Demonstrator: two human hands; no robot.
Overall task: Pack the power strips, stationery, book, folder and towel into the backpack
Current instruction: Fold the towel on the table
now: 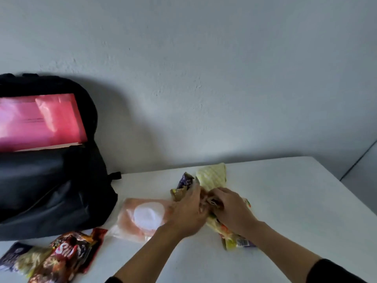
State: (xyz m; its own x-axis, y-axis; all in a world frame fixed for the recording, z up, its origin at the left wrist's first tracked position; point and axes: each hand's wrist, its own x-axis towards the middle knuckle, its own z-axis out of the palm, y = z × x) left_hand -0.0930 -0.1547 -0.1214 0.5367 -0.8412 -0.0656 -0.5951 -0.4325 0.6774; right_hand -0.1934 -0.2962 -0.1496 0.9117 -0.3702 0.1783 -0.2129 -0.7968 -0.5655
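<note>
We log the pink plastic folder [38, 121] already inside the open black fabric backpack [51, 190] at nine o'clock, while left hand [187, 211] and right hand [232, 209] curl fingers round crumpled yellow snack wrappers [212, 174] at four o'clock, so most packing likely remains.

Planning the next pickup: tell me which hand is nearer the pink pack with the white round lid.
Left. The left hand is at the right edge of the pink pack. The right hand is farther right, beyond the left hand; both grip snack packets.
</note>
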